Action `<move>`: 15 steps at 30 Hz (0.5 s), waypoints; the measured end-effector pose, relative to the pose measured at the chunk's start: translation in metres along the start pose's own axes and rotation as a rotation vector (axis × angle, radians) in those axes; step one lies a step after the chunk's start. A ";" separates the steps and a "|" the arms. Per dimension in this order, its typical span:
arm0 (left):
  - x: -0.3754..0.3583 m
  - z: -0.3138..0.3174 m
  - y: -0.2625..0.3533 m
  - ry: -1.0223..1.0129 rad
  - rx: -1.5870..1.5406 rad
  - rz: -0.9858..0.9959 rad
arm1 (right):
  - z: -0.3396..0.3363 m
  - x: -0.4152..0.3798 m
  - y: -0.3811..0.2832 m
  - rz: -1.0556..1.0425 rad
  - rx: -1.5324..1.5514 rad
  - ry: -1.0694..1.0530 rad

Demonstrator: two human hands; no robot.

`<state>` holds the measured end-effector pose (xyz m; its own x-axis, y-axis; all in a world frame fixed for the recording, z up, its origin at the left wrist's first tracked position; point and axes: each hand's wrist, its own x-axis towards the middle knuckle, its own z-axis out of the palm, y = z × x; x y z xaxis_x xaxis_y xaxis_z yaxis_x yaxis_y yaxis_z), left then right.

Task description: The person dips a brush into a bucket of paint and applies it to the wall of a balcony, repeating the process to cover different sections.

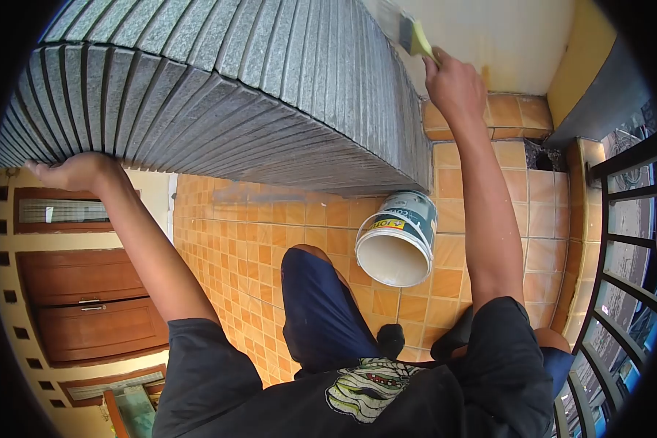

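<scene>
My right hand (pixel 456 87) is closed around the yellow-green handle of a paintbrush (pixel 416 38). The dark bristles are at the pale wall (pixel 500 44), beside the far edge of a grey ribbed stone pillar (pixel 299 66), and look blurred. My left hand (pixel 80 172) lies against the pillar's near corner at the far left, its fingers stretched out and partly hidden by the ribs. At the foot of the pillar a paint bucket (pixel 421 212) with a dark green label and wire handle leans on the tiles, its whitish inside facing me.
Orange tiles (pixel 233 241) cover the floor, with a raised tiled step (pixel 515 113) along the pale wall. Black metal railings (pixel 628 292) run down the right side. Wooden double doors (pixel 91 306) stand at the left. My bent knee (pixel 317 292) is near the bucket.
</scene>
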<state>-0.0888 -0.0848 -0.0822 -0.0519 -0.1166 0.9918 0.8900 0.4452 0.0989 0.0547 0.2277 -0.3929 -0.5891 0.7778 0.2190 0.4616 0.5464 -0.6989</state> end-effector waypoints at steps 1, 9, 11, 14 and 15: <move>0.001 0.001 0.001 -0.006 -0.002 0.001 | 0.008 -0.001 0.009 0.037 0.001 -0.027; 0.006 -0.003 -0.010 0.030 0.059 0.051 | 0.007 -0.029 0.030 0.069 -0.021 -0.016; 0.007 -0.001 -0.012 0.025 -0.031 0.064 | 0.004 -0.030 0.021 0.046 0.017 -0.009; 0.007 -0.002 -0.009 -0.041 -0.013 0.100 | 0.035 -0.017 0.040 0.010 0.054 0.022; 0.006 -0.001 -0.006 -0.058 -0.066 0.096 | 0.047 -0.019 0.053 0.034 0.044 0.009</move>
<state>-0.0945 -0.0888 -0.0768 0.0108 -0.0235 0.9997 0.9198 0.3925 -0.0008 0.0593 0.2273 -0.4662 -0.5676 0.7984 0.2010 0.4511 0.5058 -0.7353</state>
